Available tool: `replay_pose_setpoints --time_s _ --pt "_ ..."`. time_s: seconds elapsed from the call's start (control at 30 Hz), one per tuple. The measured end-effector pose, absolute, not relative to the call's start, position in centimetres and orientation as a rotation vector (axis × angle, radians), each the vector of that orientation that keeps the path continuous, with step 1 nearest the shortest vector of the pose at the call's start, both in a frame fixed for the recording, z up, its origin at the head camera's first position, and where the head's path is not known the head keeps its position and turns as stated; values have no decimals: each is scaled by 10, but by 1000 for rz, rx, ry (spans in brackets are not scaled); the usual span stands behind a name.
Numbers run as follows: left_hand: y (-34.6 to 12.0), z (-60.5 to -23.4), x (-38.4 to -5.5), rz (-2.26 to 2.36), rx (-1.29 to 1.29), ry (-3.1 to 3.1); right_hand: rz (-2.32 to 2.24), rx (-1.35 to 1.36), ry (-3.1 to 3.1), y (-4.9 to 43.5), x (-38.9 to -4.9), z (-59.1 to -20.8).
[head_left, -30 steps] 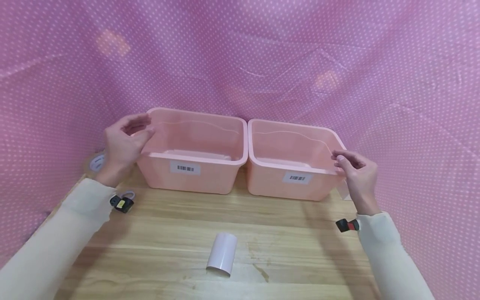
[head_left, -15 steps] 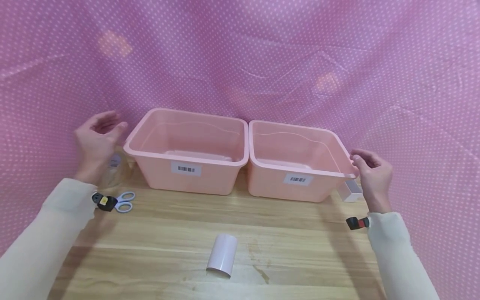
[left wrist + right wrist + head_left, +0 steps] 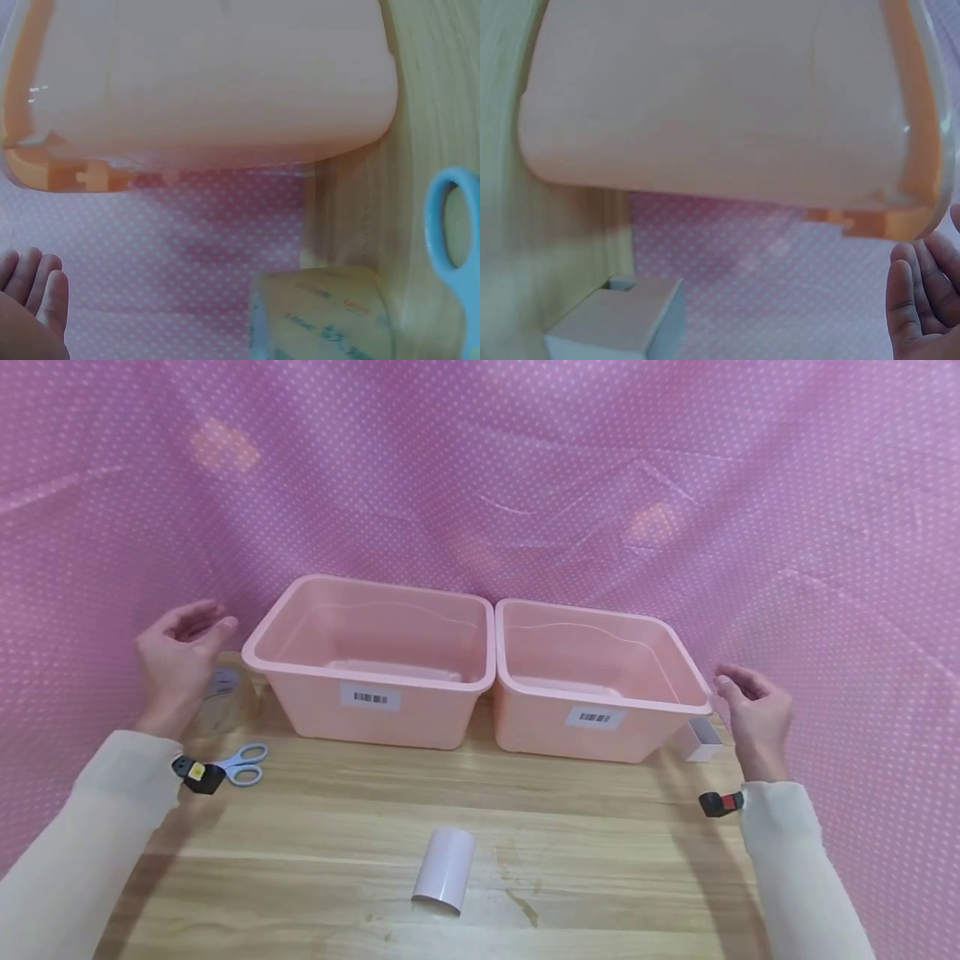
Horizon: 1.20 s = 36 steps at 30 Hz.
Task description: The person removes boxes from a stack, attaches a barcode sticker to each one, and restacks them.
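Observation:
Two pink plastic bins stand side by side, the left bin (image 3: 367,714) and the right bin (image 3: 577,732), each with a barcode label on its front wall. Past the left bin's outer rim, my left hand (image 3: 180,647) hovers with loosely bent fingers and nothing in them. The left wrist view has that hand (image 3: 34,304) below the rim's corner, apart from it. My right hand (image 3: 757,718) is just beyond the right bin's outer end, fingers gently bent and holding nothing. In the right wrist view its fingertips (image 3: 904,255) are right at the rim's corner.
A roll of packing tape (image 3: 330,319) and light-blue scissors (image 3: 243,766) lie left of the left bin. A small white box (image 3: 702,741) sits by the right bin. A glossy white curved piece (image 3: 446,864) lies on the wooden table (image 3: 585,852) in front. Pink dotted cloth (image 3: 480,485) hangs behind.
Both hands have moved outward, away from the bins' outer rims, the left one further. The scissors, tape roll and white box show more fully. The bins stay in place.

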<state>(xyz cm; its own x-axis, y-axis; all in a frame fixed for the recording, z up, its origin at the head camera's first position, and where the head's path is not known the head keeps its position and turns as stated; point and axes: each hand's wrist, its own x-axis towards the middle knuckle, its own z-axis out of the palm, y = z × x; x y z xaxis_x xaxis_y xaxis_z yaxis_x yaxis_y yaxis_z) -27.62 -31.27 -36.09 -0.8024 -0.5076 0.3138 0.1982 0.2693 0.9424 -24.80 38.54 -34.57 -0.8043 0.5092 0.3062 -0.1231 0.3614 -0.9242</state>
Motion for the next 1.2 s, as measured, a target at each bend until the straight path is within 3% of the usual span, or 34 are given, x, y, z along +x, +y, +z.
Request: replay_pose_setpoints --time_s 0.2,0.53,0.77,1.2 --pt "-311 -372 -273 -1693 276 -1961 1648 -370 -2019 394 -249 -359" --pt "-299 -389 -264 -2070 138 -1772 2040 -105 -2022 398 -251 -375" --pt "-293 -400 -258 -2440 -167 -1464 2297 50 -1959 398 -253 -380" --pt "-284 -413 -262 -2460 -289 -1392 2401 69 -1994 388 -262 -381"
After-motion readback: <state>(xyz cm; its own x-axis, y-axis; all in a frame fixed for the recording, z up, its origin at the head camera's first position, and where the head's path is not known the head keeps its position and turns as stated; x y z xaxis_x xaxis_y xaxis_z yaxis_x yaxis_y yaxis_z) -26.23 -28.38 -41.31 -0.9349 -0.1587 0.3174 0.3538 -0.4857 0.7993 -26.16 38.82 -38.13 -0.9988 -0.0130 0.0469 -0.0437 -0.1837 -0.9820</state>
